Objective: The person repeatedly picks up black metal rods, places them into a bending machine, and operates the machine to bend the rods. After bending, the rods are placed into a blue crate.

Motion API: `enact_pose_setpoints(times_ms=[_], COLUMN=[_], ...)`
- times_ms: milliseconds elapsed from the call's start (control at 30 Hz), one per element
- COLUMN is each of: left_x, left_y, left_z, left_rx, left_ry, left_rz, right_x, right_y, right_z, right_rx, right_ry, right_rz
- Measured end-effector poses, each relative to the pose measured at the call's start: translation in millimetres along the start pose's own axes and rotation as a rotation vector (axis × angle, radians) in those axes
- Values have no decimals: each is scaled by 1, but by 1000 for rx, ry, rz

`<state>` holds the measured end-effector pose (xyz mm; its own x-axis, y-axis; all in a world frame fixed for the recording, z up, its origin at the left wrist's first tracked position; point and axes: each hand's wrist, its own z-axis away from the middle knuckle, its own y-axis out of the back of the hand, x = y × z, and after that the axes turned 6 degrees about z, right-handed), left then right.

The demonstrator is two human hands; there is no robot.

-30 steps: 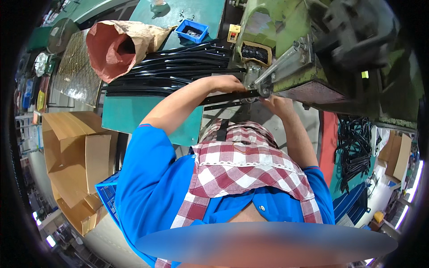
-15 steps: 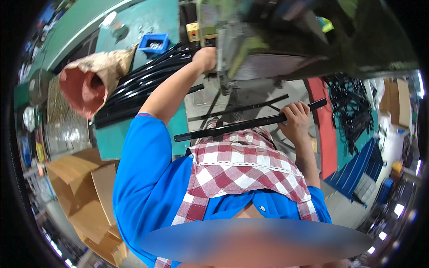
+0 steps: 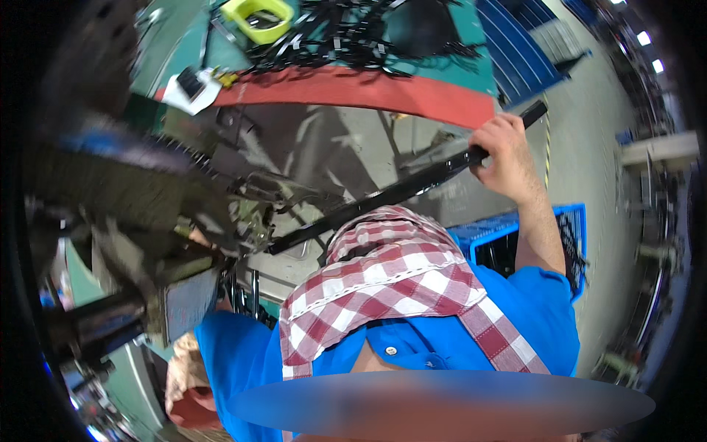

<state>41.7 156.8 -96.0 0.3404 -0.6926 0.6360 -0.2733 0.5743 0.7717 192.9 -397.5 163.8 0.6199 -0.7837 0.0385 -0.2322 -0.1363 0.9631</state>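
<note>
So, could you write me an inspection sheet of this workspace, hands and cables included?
Surface: green table with a red strip along its near edge.
Things in hand: long black bar, slanting; its lower end is near the machine, contact unclear.
Clutter: tangled black pieces and a yellow-green container on the table.
Hands: right hand grips the bar; left hand can't be made out.
Cables: nothing seen that is clearly one.
Surroundings: blue crate at the person's right.

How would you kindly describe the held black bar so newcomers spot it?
Find the red strip edging the green table. Below its right end, the right hand's grip holds the black bar, slanting down leftward; unlike the heaped black parts, it is long and separate.
</note>
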Motion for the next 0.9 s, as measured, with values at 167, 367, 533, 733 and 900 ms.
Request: enact_pose_setpoints(times_ms=[167, 367, 533, 733, 900], left_x=[-40, -94, -138, -195, -237], left_y=[8, 6, 9, 7, -18], left_z=[5, -1, -8, 2, -4], left_rx=[36, 71, 109, 129, 51], left_ry=[66, 220, 385, 607, 743], left_rz=[27, 21, -58, -167, -281], right_x=[27, 35, 71, 83, 71], right_y=[17, 43, 114, 162, 160], right_z=[31, 103, 133, 169, 232], right_rx=[-61, -102, 40, -118, -188], right_ry=[-163, -405, -515, -769, -787], right_rz=[109, 323, 459, 937, 1141])
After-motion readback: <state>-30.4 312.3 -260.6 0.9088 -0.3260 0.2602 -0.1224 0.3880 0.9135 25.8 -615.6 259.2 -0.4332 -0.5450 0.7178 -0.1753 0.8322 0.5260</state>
